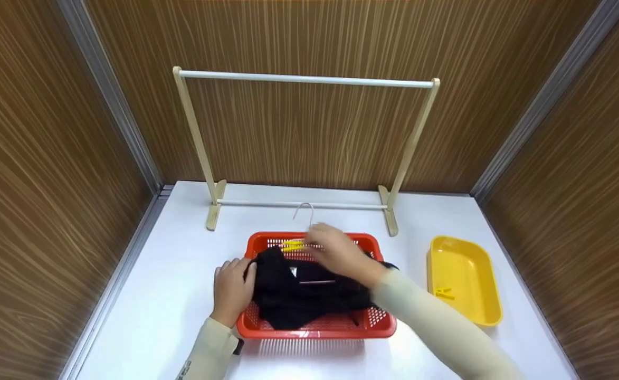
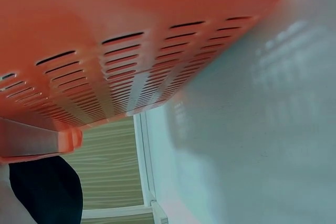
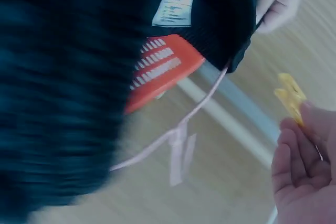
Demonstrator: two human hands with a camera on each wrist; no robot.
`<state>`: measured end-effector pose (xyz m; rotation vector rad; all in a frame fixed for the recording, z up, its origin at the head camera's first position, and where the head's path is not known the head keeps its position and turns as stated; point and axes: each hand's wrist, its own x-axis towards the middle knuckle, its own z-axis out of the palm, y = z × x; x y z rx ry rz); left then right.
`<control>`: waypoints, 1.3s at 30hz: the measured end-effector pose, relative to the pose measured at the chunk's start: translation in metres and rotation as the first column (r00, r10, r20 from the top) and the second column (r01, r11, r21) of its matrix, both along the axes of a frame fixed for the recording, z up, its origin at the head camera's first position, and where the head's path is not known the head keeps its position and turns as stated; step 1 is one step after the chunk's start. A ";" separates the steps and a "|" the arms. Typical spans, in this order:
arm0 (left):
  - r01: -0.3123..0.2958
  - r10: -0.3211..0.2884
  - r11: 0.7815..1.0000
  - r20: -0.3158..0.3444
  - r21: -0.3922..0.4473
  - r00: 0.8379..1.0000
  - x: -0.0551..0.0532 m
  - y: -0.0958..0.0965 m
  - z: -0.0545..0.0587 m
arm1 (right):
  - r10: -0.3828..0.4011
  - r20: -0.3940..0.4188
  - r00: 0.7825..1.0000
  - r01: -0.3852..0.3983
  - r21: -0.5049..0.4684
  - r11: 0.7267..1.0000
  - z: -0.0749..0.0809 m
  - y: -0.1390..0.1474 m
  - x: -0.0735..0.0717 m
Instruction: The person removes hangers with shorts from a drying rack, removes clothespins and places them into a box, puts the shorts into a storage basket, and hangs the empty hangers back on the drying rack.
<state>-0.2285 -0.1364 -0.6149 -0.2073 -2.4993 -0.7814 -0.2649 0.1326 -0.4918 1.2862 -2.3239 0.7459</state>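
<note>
A black garment with a white label lies over the red basket, a thin pale pink hanger inside it. The hanger's hook stands up beyond the basket's far rim. At the garment's left end my left hand grips the cloth, thumb on the near side. My right hand is over the far side of the basket, pinching a yellow clothespin between thumb and fingers. In the right wrist view this clothespin is apart from the cloth.
Behind the basket stands a wooden garment rack with a white top rail. To the right sits a yellow tray with another yellow clothespin in it. Wood-grain panels enclose the white table at the back and sides.
</note>
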 end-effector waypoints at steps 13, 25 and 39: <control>-0.002 0.001 1.000 0.012 0.030 1.000 -0.005 -0.001 0.001 | -0.330 0.509 0.795 0.567 -0.432 0.701 -0.073 0.110 0.034; -0.010 0.007 0.999 0.049 0.047 0.999 -0.003 -0.001 -0.003 | -0.028 0.572 0.820 0.492 -0.679 0.545 -0.111 0.102 0.035; -0.010 0.007 0.998 0.038 0.063 0.999 -0.002 0.000 -0.004 | -0.160 0.627 0.763 0.574 -0.542 0.614 -0.113 0.101 0.037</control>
